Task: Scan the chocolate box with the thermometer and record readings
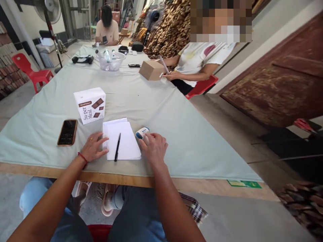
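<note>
- The workroom is holding a long table (116, 179) under a pale green cloth (202, 148), with stacked wood (171, 33) rising beyond its right edge.
- The white sheets (128, 144) are lying flat by the near edge, probably so that both hands can reach them easily.
- The left hand (93, 147) is spreading its fingers, open and gripping nothing, and resting the tips over the sheets' left side, seemingly to steady them.
- The pen (117, 147) is lying on the top sheet, slanting slightly, perhaps left there to be handy.
- The right hand (155, 148) is bending its fingers beside the sheets' right side, reaching the small white-and-blue device (142, 132); whether they are gripping it or only touching it, I cannot tell.
- That device is sitting near the sheets' upper right corner, likely keeping the paper uncovered.
- The phone (67, 132) is lying face up towards the table's near left corner, its screen readable from the seat.
- The white box (91, 106) is standing just beyond the sheets, apparently out of the hands' way.
- A person (207, 62) is sitting at the right edge, near a cardboard box (152, 70).
</note>
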A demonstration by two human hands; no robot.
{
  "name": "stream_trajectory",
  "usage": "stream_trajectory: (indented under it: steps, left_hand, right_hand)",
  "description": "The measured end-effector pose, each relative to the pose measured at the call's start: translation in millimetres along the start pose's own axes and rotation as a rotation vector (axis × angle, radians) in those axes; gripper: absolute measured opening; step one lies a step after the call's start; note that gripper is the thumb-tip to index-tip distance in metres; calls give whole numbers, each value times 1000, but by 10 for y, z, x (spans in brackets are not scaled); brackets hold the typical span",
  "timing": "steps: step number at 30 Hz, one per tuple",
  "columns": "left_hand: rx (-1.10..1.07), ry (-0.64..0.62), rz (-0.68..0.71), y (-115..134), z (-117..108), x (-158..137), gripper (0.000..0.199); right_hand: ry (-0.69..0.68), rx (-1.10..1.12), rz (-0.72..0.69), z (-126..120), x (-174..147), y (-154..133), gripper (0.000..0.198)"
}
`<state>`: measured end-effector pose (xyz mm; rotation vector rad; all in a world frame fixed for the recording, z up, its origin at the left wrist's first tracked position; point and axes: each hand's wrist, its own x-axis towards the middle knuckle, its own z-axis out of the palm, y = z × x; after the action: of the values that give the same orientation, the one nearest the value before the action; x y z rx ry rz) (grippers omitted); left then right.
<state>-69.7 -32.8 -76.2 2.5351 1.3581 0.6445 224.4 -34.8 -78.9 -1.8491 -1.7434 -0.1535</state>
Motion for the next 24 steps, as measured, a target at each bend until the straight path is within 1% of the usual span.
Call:
stream_trajectory:
  steps: [1,3,4,5,7,10,12,14,16,17,19,22,23,24]
  left_hand:
    - [10,-13,9,19,6,-7,54]
    - [25,-32,18,52,13,-17,57]
    - [31,-40,21,64,14,-21,58]
    - [35,-48,24,73,14,-24,59]
    - [42,-65,26,84,15,-27,61]
    - [48,-88,14,98,15,-27,65]
    - [51,-101,6,107,14,-23,67]
    - [56,-111,0,116,12,-18,69]
    - [53,-119,-6,119,12,-15,72]
    - [49,-123,-5,119,14,-15,73]
    - [36,-126,2,114,18,-16,74]
    - [29,-116,10,105,24,-18,72]
    - [29,-113,10,103,24,-18,72]
    - [31,-112,10,102,24,-18,72]
  right_hand:
    - [-32,40,-78,18,-9,-84,29]
    - [-173,88,-248,64,-8,-273,29]
    - [-247,77,-311,89,1,-362,31]
    - [-310,47,-354,113,15,-437,35]
    - [-387,-25,-410,151,59,-533,40]
    - [-436,-71,-502,147,151,-540,31]
    - [-477,-70,-574,94,217,-479,25]
    - [-527,-52,-612,6,263,-394,21]
    - [-529,12,-577,-101,268,-316,19]
    - [-501,75,-525,-154,249,-294,18]
    - [-389,288,-351,-238,163,-309,15]
    - [-197,766,-9,-272,-53,-497,19]
    - [-197,918,69,-257,-131,-588,19]
    - [-226,1030,136,-231,-205,-681,18]
